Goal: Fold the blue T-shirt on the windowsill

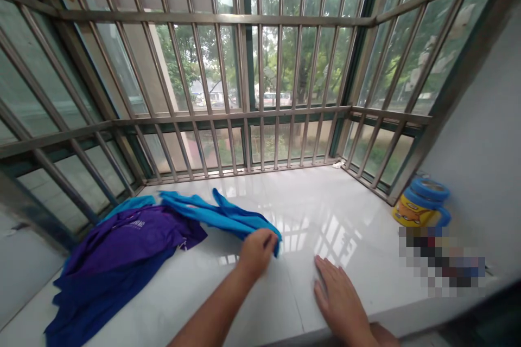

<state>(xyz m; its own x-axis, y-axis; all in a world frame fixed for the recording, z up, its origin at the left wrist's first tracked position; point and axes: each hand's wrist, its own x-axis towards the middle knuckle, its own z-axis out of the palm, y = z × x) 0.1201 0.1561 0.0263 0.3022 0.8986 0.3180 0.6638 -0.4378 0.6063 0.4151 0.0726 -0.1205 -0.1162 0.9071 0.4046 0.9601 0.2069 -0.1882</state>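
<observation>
Pinching one end of a blue cloth (228,218) with the left hand (255,254). Holding the right hand (342,301) loosely flat over the white ledge (285,295), can't tell if touching.

With the left arm (215,306) stretched forward, the left grip (257,252) curls inward; the right grip (341,298) extends flat, palm down.

So the bright blue cloth (232,221) is kinda stretched out in long, loose, crumpled folds, with darker blue showing along some edges. Left end's right by the purple garment (134,233) on the white windowsill (309,195), right end's bunched in the left hand (257,252), drooping a bit.
</observation>
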